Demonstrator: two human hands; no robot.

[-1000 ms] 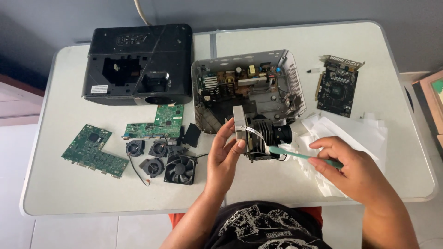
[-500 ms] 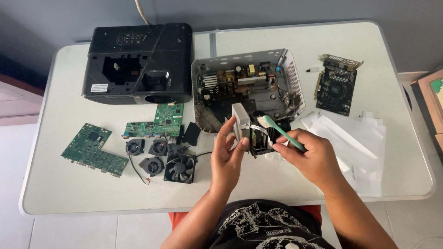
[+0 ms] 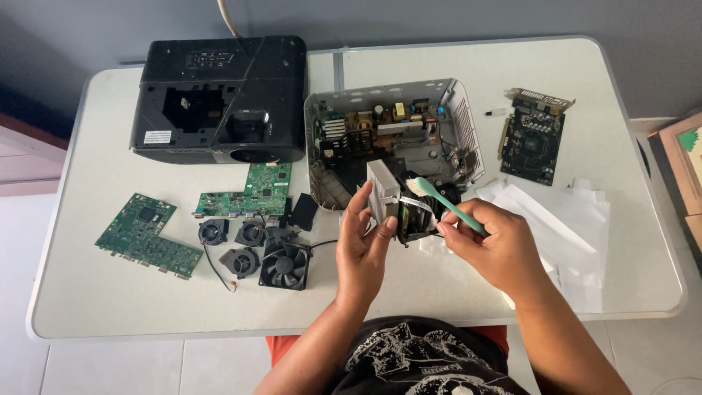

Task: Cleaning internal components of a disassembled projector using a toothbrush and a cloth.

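My left hand grips a projector optical block, a grey and black module with a white ribbon label, held upright above the table. My right hand holds a light green toothbrush by its handle. The white bristle head rests against the top of the block. Just behind the block lies the opened grey projector chassis with its power board showing.
A black projector top cover sits at the back left. Two green circuit boards and several small black fans lie at the left. A dark graphics card and white paper sheets lie at the right on the white table.
My right hand has come in from the right with the toothbrush, and the brush head has moved up from the block's side to its top. My left hand has kept the block steady.
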